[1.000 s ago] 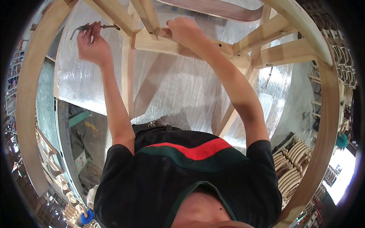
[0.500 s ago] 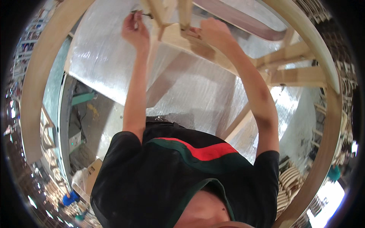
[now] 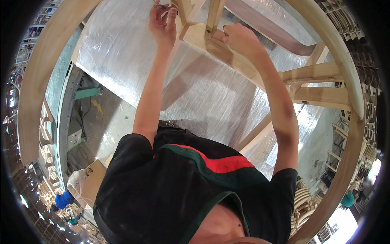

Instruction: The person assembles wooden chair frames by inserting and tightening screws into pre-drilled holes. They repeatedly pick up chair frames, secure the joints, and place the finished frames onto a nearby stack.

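Note:
A pale wooden furniture frame stands on a work table (image 3: 118,49) covered in clear plastic film. At the top of the view, my left hand (image 3: 163,30) is closed around a small dark metal piece (image 3: 162,7), too small to name, beside a slanting wooden leg (image 3: 185,10). My right hand (image 3: 245,40) lies over the frame's flat rail (image 3: 227,55), its fingers curled in at the foot of an upright post (image 3: 214,18). What those fingers grip is hidden.
A darker curved wooden board (image 3: 276,30) lies beyond my right hand. Bent wooden parts arch along both sides, one at the left (image 3: 34,93). A cardboard box (image 3: 94,183) is on the floor at lower left. Stacked curved wooden pieces (image 3: 302,203) and distant people are at the edges.
Relative to the view, both hands and the wooden frame sit further right; my left hand is also higher, while my right hand and the frame's near rail are slightly lower. My left fingers stay closed.

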{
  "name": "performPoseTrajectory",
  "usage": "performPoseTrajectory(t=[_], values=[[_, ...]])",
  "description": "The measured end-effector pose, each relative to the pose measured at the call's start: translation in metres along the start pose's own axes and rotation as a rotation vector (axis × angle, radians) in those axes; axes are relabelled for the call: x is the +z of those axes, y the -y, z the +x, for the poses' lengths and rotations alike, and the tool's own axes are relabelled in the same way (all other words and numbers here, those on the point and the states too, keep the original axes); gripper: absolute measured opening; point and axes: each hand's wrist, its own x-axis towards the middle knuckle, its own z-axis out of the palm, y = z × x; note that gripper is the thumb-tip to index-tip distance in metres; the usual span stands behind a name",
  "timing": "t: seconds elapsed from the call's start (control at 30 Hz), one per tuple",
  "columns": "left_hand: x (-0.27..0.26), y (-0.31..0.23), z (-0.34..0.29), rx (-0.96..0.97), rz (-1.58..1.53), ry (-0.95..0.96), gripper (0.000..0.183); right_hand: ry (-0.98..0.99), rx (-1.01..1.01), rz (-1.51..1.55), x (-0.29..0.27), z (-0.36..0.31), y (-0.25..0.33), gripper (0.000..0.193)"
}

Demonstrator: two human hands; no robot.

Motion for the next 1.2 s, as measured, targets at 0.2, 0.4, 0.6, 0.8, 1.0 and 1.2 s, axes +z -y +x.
performPoseTrajectory(t=[0.2,0.4,0.6,0.8,1.0,1.2], values=[[-0.008,-0.003,0.013,-0.075,0.529,0.087,0.013,-0.034,0.113,-0.363,0.024,0.013,0.03,0.017],[-0.025,0.008,0.025,-0.045,0.432,0.209,0.012,-0.071,0.142,-0.275,0.02,0.023,0.007,0.022],[-0.021,0.001,0.023,-0.155,0.44,0.126,0.011,0.152,0.172,-0.158,0.002,0.011,0.011,0.022],[-0.025,0.009,0.021,-0.219,0.129,0.218,0.016,0.066,-0.005,-0.135,0.002,0.01,0.006,0.016],[-0.036,0.021,0.035,-0.196,0.398,0.24,0.009,0.006,0.086,-0.168,0.007,0.008,0.012,0.011],[-0.035,0.016,0.03,-0.222,0.21,0.337,0.01,0.006,-0.015,-0.102,0.005,0.004,0.01,0.014]])
